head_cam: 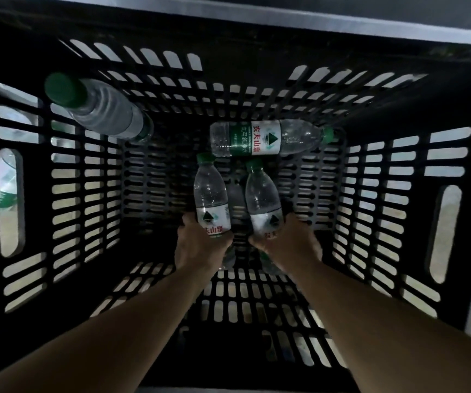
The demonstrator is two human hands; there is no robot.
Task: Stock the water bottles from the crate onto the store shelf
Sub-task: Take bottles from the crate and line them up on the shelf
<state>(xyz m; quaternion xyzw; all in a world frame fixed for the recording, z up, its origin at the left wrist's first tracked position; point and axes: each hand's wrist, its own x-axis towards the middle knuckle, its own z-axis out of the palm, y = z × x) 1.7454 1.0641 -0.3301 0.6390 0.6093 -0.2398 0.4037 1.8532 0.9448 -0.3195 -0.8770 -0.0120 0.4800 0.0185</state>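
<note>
While both bare forearms reach down into the black plastic crate (67, 194), each hand holds one clear water bottle near the crate floor. Left hand (200, 245) wraps its fingers round the lower body of the left bottle (210, 199), over the white-and-green label; right hand (288, 242) grips the right bottle (262, 199) the same way, fingers curled round the label zone. Both bottles point green caps away from the person, side by side, a narrow gap between them; their bases are hidden behind the hands. A third bottle (268, 137) lies flat on the crate floor just beyond the two caps, crosswise, cap to the right, green label with red characters facing up. A fourth bottle (101, 109) leans against the far-left corner, green cap toward the camera, ribbed clear body, its base lost in shadow. Crate walls and floor are a slotted lattice of rounded oblong holes, with a tall oval handle cutout in each side wall. Through the left slots, more clear plastic and green shows outside the crate, too dim to identify. A pale grey edge (257, 15) runs across the top, cut off.
</note>
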